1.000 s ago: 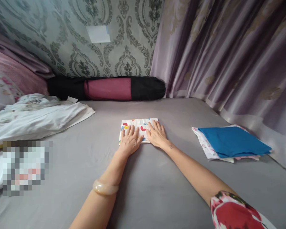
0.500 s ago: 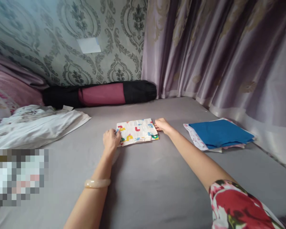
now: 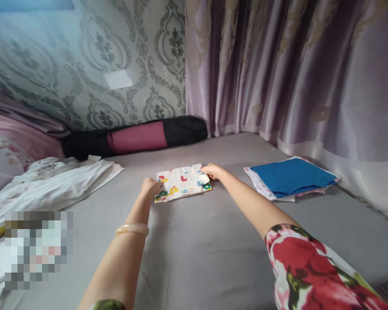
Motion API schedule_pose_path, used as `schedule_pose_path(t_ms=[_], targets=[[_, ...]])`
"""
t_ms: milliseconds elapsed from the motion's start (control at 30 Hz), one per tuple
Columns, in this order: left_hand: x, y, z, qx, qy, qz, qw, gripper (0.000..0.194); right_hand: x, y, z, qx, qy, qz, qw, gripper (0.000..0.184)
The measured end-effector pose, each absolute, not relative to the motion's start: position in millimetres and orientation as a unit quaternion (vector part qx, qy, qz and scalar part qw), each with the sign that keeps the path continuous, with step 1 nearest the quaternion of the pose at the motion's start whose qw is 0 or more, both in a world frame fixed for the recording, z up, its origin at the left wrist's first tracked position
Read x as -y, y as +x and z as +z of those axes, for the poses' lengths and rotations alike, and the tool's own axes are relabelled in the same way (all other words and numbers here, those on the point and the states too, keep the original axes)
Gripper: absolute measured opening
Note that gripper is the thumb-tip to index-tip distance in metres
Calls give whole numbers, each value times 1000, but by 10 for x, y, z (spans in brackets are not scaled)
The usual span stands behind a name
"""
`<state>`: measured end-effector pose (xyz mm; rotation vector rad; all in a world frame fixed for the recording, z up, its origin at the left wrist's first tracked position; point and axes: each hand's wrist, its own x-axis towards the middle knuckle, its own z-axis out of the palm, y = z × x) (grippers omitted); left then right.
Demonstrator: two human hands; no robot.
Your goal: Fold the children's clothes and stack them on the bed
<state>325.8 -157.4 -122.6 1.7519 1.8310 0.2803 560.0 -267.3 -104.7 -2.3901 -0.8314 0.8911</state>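
Note:
A folded white cloth (image 3: 183, 181) with a colourful letter print lies near the middle of the grey bed sheet (image 3: 194, 249); it looks like a folded garment, though its kind is not clear. My left hand (image 3: 151, 186) is closed on its left edge, with a pale bangle on that forearm. At the opposite edge, my right hand (image 3: 212, 170) pinches the cloth's upper right corner. The fingertips of both hands are partly hidden by the cloth. The lower layer shows a little beneath the front edge.
To the right lies a stack of folded clothes topped by a blue one (image 3: 294, 176). White crumpled clothing (image 3: 67, 185) spreads on the left. A long black and maroon bag (image 3: 139, 137) rests along the wall, and purple curtains (image 3: 245, 64) hang at the right. A blurred-out patch covers something at lower left.
Both hands lay flat on top of the cloth, then slid out to its left and right edges and closed on them. The view has shifted somewhat to the right.

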Motion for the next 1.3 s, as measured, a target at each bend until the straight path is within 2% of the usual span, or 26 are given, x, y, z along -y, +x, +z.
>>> schedule_pose_path(t_ms=[67, 200, 267, 400, 667, 1000, 1300], targets=[[1565, 3270, -1224, -685, 652, 114, 304, 17, 2660, 5611, -1079, 321, -870, 301, 223, 5], [1593, 3260, -1218, -670, 648, 147, 332, 17, 2662, 5634, -1102, 354, -865, 269, 233, 10], [1599, 3235, -1216, -663, 640, 162, 352, 17, 2678, 5638, -1081, 336, -852, 300, 268, 9], [1559, 3148, -1221, -668, 609, 172, 392, 25, 2738, 5657, -987, 268, -817, 390, 329, 19], [1518, 3062, -1195, -648, 564, 182, 478, 31, 2814, 5694, -893, 228, -771, 485, 343, 28], [1646, 3187, -834, -595, 588, 231, 496, 28, 2896, 5765, -697, 210, -785, 441, 380, 34], [2174, 3828, -426, -516, 577, 277, 569, 30, 3344, 6305, -227, 187, -807, 324, 457, 15]])
